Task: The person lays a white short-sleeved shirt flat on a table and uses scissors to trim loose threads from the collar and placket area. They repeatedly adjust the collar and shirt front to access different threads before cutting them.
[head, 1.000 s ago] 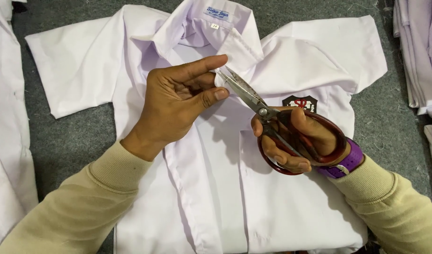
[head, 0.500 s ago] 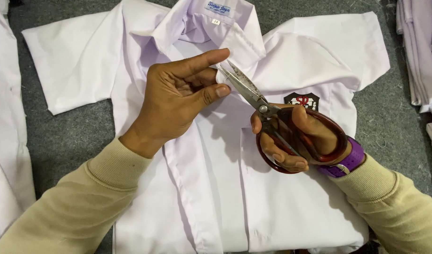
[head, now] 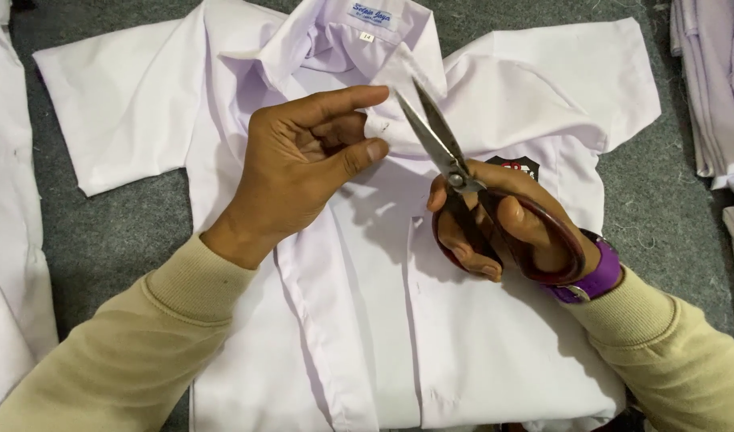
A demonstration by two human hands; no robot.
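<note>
A shirt (head: 383,320) lies flat on the tabletop (head: 119,232), with its collar (head: 343,40) at the far end. The left hand (head: 303,172) rests on the shirt, just below the collar. The right hand (head: 503,224) is to its right, over the shirt's chest, and holds scissors (head: 455,172). The scissors point up toward the collar, between the two hands. More cloth (head: 7,240) lies at the left edge. A pile of folded clothes (head: 715,88) sits at the far right.
</note>
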